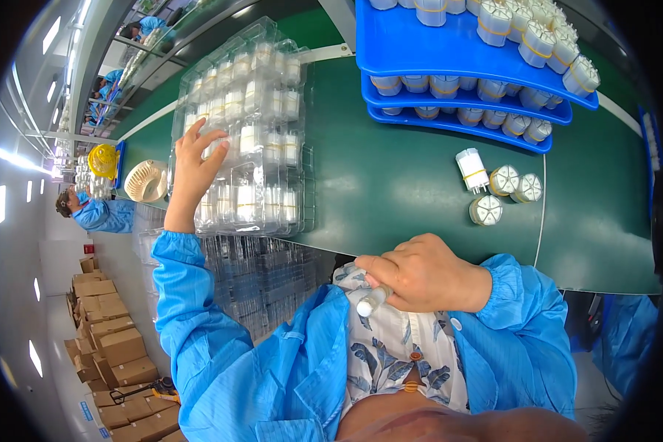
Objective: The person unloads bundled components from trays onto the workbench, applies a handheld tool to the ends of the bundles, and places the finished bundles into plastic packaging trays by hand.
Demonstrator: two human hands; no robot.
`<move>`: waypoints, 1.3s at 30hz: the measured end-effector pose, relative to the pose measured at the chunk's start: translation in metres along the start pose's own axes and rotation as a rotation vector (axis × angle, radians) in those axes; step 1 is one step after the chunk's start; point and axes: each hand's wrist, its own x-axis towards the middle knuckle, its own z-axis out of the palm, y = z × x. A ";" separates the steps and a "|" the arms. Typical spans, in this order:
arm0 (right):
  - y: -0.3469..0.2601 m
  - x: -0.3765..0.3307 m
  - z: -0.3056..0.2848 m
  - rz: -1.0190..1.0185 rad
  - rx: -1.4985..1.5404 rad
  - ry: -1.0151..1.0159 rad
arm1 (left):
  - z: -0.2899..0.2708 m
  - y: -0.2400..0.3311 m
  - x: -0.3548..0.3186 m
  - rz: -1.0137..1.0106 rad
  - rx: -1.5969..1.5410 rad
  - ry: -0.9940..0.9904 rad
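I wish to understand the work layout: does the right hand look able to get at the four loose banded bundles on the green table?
Probably yes: the right hand is near the bundles, and nothing visible stands between them. However, it holds a small pale piece, which could hinder grasping.

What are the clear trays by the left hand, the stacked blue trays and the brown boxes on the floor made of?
Clear trays: thin, glossy plastic, it seems; white pieces show through and edges glint. Blue trays: probably smooth moulded plastic, from the even colour and raised rims. Brown boxes: most likely matte cardboard, from their dull tan sides.
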 end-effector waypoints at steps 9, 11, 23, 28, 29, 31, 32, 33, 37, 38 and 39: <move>0.000 0.006 0.002 -0.007 0.017 0.015 | -0.004 -0.034 -0.014 0.105 -0.035 -0.005; 0.000 0.007 0.006 0.009 0.014 -0.015 | 0.003 -0.031 -0.016 0.107 -0.001 0.019; 0.003 0.000 0.001 0.136 0.043 0.153 | -0.039 0.040 -0.036 0.176 -0.076 0.303; 0.016 -0.032 -0.004 0.135 -0.012 0.435 | 0.006 0.202 -0.068 0.531 -0.272 0.137; 0.017 -0.039 0.000 0.157 -0.059 0.471 | 0.028 0.233 -0.057 0.630 -0.359 0.126; 0.023 -0.046 0.007 0.144 -0.115 0.545 | 0.069 0.269 -0.039 0.736 -0.312 0.004; 0.029 -0.048 0.010 0.112 -0.126 0.583 | 0.085 0.285 -0.033 0.770 -0.261 -0.039; 0.030 -0.048 0.011 0.118 -0.091 0.547 | 0.104 0.291 -0.023 0.826 -0.254 -0.066; 0.035 -0.056 0.021 0.137 -0.076 0.550 | 0.124 0.308 -0.016 0.930 -0.239 -0.164; 0.035 -0.057 0.021 0.172 -0.075 0.534 | 0.129 0.308 -0.013 0.945 -0.262 -0.165; 0.035 -0.057 0.018 0.176 -0.088 0.544 | 0.132 0.307 -0.010 0.950 -0.283 -0.167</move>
